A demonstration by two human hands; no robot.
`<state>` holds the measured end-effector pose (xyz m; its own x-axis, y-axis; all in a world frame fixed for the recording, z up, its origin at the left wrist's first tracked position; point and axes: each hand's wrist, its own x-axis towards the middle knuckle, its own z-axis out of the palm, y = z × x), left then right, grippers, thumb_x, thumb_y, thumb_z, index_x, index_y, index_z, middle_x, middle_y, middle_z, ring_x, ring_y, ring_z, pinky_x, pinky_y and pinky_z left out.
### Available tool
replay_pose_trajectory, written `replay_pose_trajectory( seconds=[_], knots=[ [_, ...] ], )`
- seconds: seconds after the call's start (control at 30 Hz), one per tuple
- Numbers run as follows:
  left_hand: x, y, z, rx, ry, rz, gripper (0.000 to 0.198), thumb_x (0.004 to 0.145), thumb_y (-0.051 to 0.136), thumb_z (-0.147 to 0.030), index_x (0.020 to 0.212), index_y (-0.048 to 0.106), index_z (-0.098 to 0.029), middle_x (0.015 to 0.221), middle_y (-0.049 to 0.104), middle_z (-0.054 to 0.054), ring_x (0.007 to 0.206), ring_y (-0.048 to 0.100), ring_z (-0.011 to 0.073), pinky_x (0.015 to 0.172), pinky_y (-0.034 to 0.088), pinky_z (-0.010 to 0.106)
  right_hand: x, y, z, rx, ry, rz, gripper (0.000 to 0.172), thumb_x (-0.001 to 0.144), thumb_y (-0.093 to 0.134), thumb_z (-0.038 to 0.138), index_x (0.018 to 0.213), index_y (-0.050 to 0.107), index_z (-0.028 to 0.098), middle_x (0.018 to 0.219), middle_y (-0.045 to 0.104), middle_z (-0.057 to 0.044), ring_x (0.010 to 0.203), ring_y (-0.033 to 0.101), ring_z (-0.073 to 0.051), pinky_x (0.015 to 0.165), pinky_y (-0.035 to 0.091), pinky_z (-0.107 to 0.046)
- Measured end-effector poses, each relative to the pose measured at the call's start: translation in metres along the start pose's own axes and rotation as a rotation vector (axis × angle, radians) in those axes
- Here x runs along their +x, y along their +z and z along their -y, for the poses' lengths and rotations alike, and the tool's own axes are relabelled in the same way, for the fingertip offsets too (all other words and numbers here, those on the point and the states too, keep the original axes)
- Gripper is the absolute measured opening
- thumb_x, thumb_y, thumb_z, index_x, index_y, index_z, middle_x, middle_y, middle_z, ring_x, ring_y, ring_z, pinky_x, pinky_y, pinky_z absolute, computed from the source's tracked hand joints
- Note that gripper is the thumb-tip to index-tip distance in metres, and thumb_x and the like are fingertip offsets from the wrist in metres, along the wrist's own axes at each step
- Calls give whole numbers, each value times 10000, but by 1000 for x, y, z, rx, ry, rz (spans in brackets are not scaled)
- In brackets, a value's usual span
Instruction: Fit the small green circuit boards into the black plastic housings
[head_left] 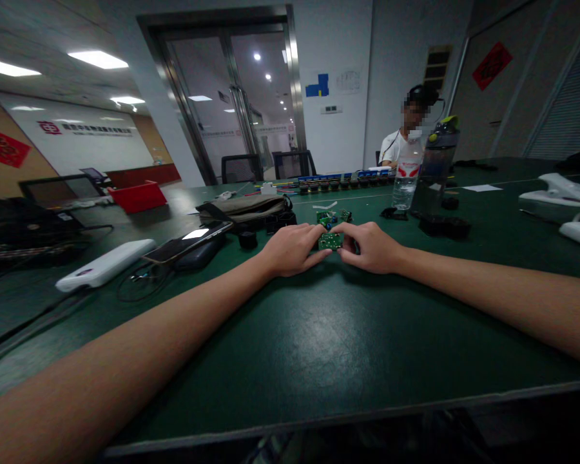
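Observation:
A small green circuit board [329, 241] with pale solder dots stands tilted toward me, just above or on the green table [319, 335]. My left hand [294, 249] is closed on its left edge, thumb below and fingers above. At the opposite edge my right hand [371, 248] pinches it between thumb and curled fingers. Right behind it lie more green circuit boards [325, 216] with blue and other parts on them; my fingers partly cover these. A smaller board piece [347, 216] sits to their right.
Left of my hands are a grey-brown bag [246, 211], a phone [188, 242] and a white power bank [105, 264] with cables. A water bottle [406, 180] and a dark tumbler [435, 171] stand at the right. Across the table sits a person [391, 147].

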<state>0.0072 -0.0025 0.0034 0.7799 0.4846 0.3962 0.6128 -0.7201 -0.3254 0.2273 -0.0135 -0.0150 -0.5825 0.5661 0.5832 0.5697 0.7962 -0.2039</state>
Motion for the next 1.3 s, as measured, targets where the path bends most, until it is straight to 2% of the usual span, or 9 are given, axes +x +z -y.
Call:
replay_pose_trajectory(
  seconds=[1.3],
  knots=[
    [-1,2,1,-7,5,-19,428,982,369,-515,1081,561,-145,875,675,95,815,651,237,710,486,333,0,0,0,2,0,0,301,791,591,204,1080,632,132,653,635,21,573,582,-124,618,405,-236]
  ],
)
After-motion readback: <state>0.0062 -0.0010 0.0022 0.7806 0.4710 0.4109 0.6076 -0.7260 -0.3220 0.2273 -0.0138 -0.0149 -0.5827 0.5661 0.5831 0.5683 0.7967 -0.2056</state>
